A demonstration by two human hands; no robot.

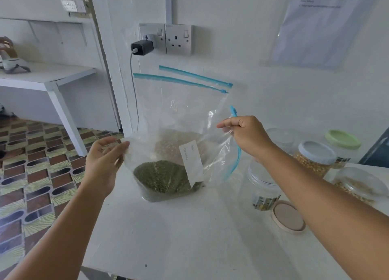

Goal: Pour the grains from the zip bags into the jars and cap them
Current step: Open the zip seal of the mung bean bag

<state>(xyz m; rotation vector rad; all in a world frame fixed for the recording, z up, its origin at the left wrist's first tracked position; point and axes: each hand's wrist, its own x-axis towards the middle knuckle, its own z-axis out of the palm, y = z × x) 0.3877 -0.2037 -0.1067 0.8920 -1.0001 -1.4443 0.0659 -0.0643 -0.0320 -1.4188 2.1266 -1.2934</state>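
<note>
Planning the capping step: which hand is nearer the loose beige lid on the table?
Right. The right hand grips the zip bag above and left of the beige lid; the left hand holds the bag's far side.

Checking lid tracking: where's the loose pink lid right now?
In the head view the pink lid lies flat on the white table, lower right, just in front of the open empty jar and beside the right forearm.

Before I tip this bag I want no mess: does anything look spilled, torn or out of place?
No spill or tear shows. The zip bag of green grains is open at the top, held by the left hand and right hand. One open jar stands with its lid lying beside it.
</note>
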